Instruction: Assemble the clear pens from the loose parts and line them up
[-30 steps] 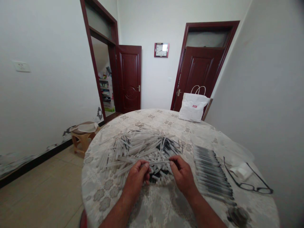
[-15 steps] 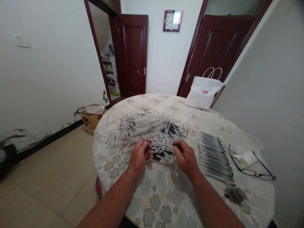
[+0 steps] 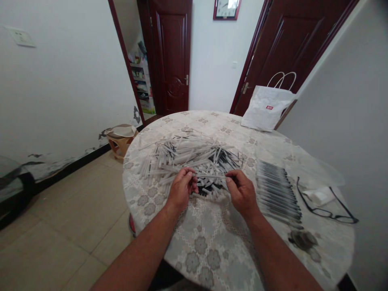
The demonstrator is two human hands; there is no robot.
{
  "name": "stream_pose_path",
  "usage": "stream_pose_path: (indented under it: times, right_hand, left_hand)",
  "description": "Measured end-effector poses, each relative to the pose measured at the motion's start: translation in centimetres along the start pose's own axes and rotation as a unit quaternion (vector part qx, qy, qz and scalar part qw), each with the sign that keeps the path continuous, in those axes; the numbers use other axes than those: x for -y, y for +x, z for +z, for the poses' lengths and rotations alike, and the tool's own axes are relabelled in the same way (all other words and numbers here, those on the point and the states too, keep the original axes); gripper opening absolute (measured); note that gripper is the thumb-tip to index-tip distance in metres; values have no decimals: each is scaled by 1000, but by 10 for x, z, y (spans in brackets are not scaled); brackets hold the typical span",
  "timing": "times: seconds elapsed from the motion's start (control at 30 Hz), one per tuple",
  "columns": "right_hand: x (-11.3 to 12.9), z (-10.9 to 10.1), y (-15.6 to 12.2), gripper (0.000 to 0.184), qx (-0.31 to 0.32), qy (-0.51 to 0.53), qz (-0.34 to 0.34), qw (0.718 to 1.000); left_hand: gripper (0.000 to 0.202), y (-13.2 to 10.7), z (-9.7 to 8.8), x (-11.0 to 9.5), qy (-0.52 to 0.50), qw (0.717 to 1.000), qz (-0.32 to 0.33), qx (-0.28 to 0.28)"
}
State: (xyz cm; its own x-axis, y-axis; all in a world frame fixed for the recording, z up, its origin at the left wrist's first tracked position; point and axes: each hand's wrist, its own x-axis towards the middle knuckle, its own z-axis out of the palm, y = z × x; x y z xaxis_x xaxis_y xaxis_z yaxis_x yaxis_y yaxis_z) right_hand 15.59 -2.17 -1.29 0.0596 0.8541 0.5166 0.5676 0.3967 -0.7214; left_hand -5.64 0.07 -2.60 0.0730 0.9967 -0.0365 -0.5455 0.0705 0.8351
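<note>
Between my two hands runs a thin, pale pen barrel (image 3: 210,176), held level just above the pile. My left hand (image 3: 183,188) pinches its left end between thumb and fingers. The other end is gripped by the fingertips of my right hand (image 3: 241,190). Beneath and beyond them spreads a loose heap of translucent pen barrels (image 3: 189,152), with thin black pieces (image 3: 227,157) mixed in. To the right of my right hand, dark-tipped pens (image 3: 277,194) lie side by side in a neat row. Whether anything is inside the held barrel, I cannot tell.
Black-framed glasses (image 3: 325,214) and a white roll (image 3: 319,196) lie on the right of the round, cloth-covered table (image 3: 200,258). Nearer me is a small dark object (image 3: 303,239). A white paper bag (image 3: 268,109) stands at the back, and a stool (image 3: 119,141) is on the floor left.
My view has tipped downward and shifted slightly left, so the table sits higher in the picture. Both hands keep the same grip on the barrel.
</note>
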Motion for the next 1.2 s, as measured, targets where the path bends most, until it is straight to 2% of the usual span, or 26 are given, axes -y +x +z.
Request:
stream_pose_path:
  times: [0.13, 0.3, 0.43, 0.53, 0.73, 1.03, 1.13, 1.2]
  right_hand:
    - [1, -1, 1, 15, -6, 3, 8, 1000]
    - [-1, -2, 4, 17, -61, 45, 55, 996]
    - [-4, 0, 6, 18, -92, 121, 97, 984]
    - [-6, 3, 6, 19, -79, 156, 103, 979]
    - [-4, 8, -1, 16, -39, 88, 67, 993]
    - [1, 17, -6, 14, -17, 40, 38, 998]
    - [2, 17, -6, 11, -6, -12, -5, 1000]
    - [2, 16, -5, 13, 27, -50, -63, 996]
  left_hand:
    - [27, 0, 0, 0, 24, 1000, -10, 1]
    - [35, 1, 0, -1, 50, 998, -17, 14]
    - [36, 3, 0, -1, 18, 1000, -16, 5]
    - [31, 4, 0, -2, -26, 999, -15, -10]
    - [28, 4, -2, -5, -96, 995, -1, -37]
    - [23, 4, 0, -5, -80, 997, -6, -8]
    - [23, 5, 0, -5, -69, 998, 2, -11]
    - [24, 6, -1, -4, -67, 997, 12, -26]
